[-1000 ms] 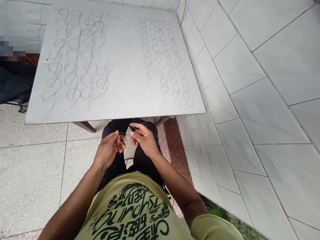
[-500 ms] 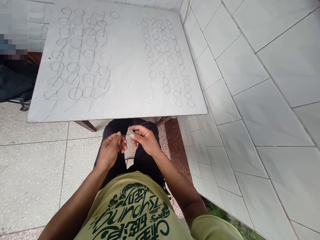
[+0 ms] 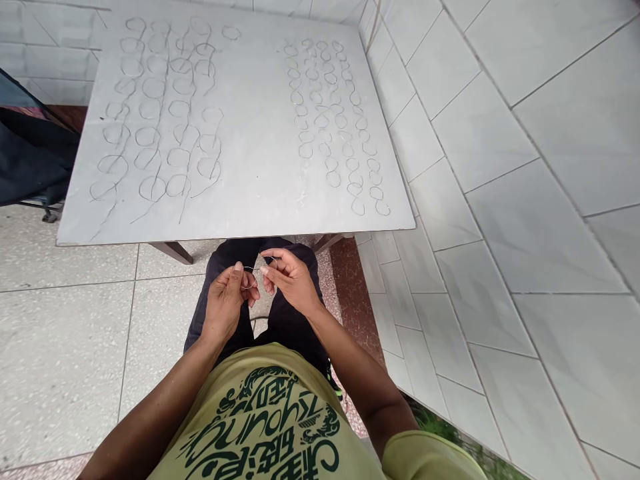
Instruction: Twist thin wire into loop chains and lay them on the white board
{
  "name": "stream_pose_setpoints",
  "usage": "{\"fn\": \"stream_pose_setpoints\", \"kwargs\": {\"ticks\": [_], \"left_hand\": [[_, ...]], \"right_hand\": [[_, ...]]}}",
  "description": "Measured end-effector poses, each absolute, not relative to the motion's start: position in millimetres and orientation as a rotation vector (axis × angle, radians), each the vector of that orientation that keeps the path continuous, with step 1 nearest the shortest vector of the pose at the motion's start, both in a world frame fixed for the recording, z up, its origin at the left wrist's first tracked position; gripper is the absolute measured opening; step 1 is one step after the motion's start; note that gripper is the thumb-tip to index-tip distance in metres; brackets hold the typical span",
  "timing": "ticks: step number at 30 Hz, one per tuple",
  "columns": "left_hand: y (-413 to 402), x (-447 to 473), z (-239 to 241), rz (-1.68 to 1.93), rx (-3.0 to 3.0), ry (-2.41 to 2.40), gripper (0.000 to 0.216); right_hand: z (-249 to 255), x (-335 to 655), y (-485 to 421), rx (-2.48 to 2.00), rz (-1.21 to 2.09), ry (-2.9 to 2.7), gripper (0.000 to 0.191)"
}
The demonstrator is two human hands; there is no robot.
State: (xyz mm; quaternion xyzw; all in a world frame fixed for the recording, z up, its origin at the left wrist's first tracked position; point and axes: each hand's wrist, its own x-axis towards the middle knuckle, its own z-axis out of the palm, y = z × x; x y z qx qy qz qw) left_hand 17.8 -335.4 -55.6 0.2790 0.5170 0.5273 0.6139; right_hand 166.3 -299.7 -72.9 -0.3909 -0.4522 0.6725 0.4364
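Note:
Over my lap, just in front of the table's near edge, my left hand [image 3: 230, 291] pinches a thin, curved metal wire [image 3: 249, 287] between thumb and forefinger. Close beside it, my right hand [image 3: 287, 275] has its thumb and fingers closed on the other side of the wire, which bends into loops between the hands. Parts of the wire are hidden by the fingers. On the white table [image 3: 255, 200] lie rows of wire rings with long straight tails [image 3: 151, 137] at the left, and rows of smaller S-shaped wire pieces [image 3: 341, 120] at the right.
A white tiled wall [image 3: 500, 187] runs along the right side, close to the table. Table legs [image 3: 173, 252] show under the near edge. At the far left stands something dark and cloth-covered [image 3: 35, 157] on a black base. The floor [image 3: 65, 333] is speckled stone.
My hands have shifted slightly, and the wire between them sits at a somewhat different angle. Both still grip it. The pieces on the table lie as before.

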Motion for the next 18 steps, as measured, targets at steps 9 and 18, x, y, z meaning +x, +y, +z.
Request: {"fn": "stream_pose_setpoints", "kwargs": {"ticks": [9, 18], "left_hand": [[-337.8, 21.8, -63.8, 1.255, 0.764, 1.239, 0.038], [-338.2, 17.5, -62.4, 1.116, 0.868, 1.291, 0.036]], "right_hand": [[-78.0, 174.8, -298.9, -1.017, 1.628, -1.096, 0.043], [-78.7, 182.5, -291.7, -1.062, 1.567, -1.093, 0.039]]}}
